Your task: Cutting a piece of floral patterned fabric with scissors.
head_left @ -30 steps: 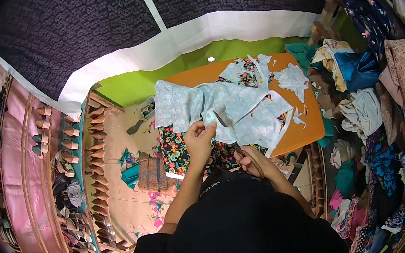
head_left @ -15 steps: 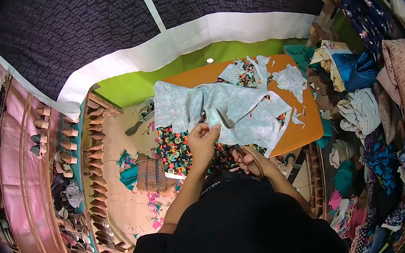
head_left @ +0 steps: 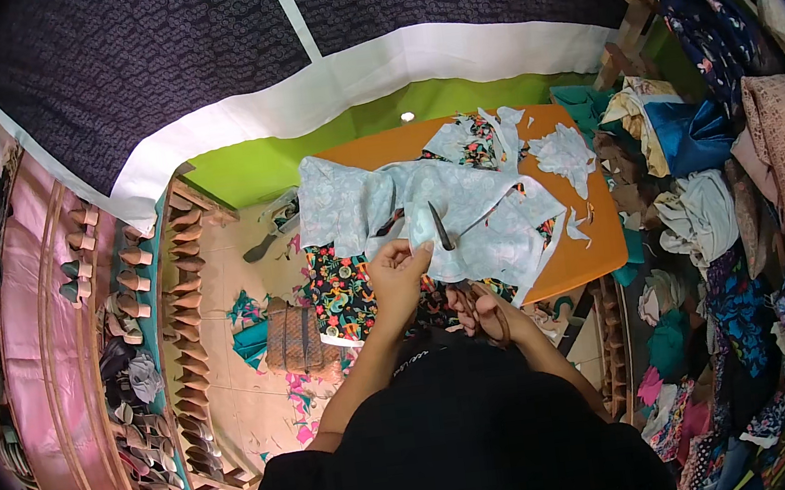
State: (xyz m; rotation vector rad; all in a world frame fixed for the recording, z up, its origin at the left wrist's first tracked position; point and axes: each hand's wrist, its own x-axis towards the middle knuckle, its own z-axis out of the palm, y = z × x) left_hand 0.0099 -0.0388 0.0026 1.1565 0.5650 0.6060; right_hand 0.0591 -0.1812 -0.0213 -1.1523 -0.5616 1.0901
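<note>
Pale-blue cloth (head_left: 348,197): spread rumpled over the middle of the table (head_left: 597,256), its near part lifted toward the person. L hand (head_left: 400,271) pinches a raised fold betw. thumb & fingers; R hand (head_left: 479,308) is closed round the handles of the scissors (head_left: 442,228), one dark blade showing agst. the cloth, just beside the L fingertips. Whether the blades are parted, I can't tell from where I stand.

Hazards (my judgement): L fingertips might be nicked if they slid twd. the blade; a slack fold could drag the cut off line; black floral cloth (head_left: 340,294), lying under part of the pale one, might be snipped too if caught up w/ it.

Surrounds: pale offcuts (head_left: 564,158) at table's far R; brown bundle (head_left: 295,338) on floor, L; shoe-shaped forms (head_left: 192,336) racked beyond; heaped fabrics (head_left: 699,215), far R.
</note>
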